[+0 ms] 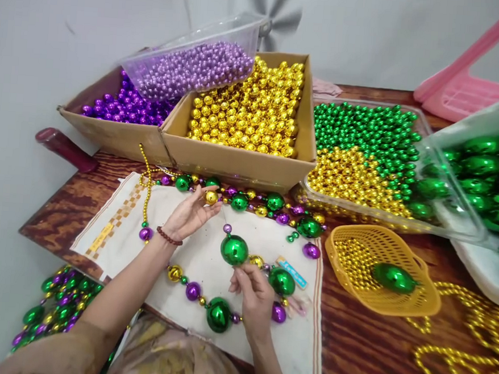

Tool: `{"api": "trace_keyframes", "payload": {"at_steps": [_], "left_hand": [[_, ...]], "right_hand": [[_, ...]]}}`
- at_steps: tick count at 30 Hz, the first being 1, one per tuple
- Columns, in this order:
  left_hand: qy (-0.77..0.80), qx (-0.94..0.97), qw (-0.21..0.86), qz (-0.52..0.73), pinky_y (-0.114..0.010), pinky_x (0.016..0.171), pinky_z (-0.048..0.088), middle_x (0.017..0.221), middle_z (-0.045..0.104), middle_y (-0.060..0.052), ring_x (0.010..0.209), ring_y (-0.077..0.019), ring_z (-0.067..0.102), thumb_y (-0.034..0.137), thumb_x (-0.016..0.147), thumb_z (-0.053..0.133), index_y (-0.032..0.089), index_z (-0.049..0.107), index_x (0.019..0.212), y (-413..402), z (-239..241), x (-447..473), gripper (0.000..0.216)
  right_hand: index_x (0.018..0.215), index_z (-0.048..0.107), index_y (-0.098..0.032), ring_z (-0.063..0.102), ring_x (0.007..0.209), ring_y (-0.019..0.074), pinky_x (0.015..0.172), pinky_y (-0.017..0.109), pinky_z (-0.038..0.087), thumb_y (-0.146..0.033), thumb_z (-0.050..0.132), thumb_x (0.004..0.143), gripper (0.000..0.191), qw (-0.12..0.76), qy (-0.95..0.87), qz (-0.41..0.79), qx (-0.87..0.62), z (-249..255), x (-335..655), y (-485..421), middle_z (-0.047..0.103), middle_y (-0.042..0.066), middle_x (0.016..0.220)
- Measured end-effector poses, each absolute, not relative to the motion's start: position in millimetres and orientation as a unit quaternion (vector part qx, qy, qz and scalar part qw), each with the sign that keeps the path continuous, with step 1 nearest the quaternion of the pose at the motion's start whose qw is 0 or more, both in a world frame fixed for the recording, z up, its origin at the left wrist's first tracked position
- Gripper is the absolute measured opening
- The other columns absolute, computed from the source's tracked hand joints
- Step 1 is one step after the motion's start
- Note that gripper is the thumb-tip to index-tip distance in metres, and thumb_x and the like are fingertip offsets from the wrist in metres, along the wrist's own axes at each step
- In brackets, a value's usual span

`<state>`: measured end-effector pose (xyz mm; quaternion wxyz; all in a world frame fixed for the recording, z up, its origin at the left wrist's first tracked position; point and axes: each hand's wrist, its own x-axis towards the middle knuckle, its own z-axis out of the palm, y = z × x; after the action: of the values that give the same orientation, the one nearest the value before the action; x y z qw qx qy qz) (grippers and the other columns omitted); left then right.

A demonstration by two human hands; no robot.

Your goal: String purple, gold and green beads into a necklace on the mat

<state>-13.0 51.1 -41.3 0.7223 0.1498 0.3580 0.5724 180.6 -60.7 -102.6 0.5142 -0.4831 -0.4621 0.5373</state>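
Bead strand (pixel 219 315), laid in a curve on the white cloth (pixel 271 359), one end held at the right hand.
By the right hand (pixel 253 295) the strand is pinched, fingers closed, just below a large green ball (pixel 234 250); the left hand (pixel 194 211) is held part-open, a gold ball (pixel 211 197) at its fingertips, whether gripped cannot be told. Light weight, slick hard shells and a limp line are judged likely; denting is possible, so the small beads between balls are best grasped.
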Motion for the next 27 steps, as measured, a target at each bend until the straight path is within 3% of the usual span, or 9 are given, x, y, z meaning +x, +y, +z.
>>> {"api": "trace_keyframes", "payload": {"at_steps": [4,10,16,27], "left_hand": [[0.360,0.148,0.713,0.582,-0.031,0.089,0.058,0.097,0.072,-0.009,0.090,-0.0183,0.072,0.013,0.089,0.063,0.009,0.069,0.101,50.9,-39.9,-15.8,0.014],[0.378,0.117,0.718,0.573,-0.034,0.084,0.060,0.089,0.074,-0.013,0.087,-0.0217,0.074,0.034,0.097,0.055,0.009,0.068,0.101,51.8,-37.7,-10.6,0.028],[0.382,0.106,0.700,0.594,-0.027,0.079,0.061,0.094,0.075,-0.013,0.084,-0.0174,0.075,0.028,0.098,0.055,0.007,0.068,0.099,50.3,-36.3,-3.4,0.024],[0.373,0.116,0.693,0.606,-0.024,0.076,0.062,0.091,0.074,-0.011,0.080,-0.0154,0.074,0.028,0.096,0.059,0.008,0.067,0.103,44.4,-34.0,1.5,0.023]], "right_hand": [[0.075,0.062,-0.018,0.058,0.051,0.0108,0.050,0.021,0.045,-0.031,0.060,0.091,0.021,0.510,-0.460,0.541,-0.485,-102.5,179.2,-60.2,0.061,-0.001,0.062],[0.076,0.063,-0.018,0.058,0.051,0.0106,0.052,0.022,0.045,-0.029,0.060,0.093,0.020,0.488,-0.487,0.540,-0.483,-104.6,179.8,-62.0,0.060,-0.002,0.061],[0.077,0.063,-0.019,0.057,0.049,0.0103,0.051,0.021,0.045,-0.028,0.059,0.094,0.020,0.494,-0.500,0.523,-0.482,-106.8,179.1,-60.7,0.059,-0.003,0.060],[0.075,0.063,-0.018,0.057,0.049,0.0096,0.050,0.020,0.045,-0.028,0.060,0.092,0.020,0.503,-0.475,0.525,-0.496,-104.7,177.3,-62.0,0.058,-0.003,0.060]]}}
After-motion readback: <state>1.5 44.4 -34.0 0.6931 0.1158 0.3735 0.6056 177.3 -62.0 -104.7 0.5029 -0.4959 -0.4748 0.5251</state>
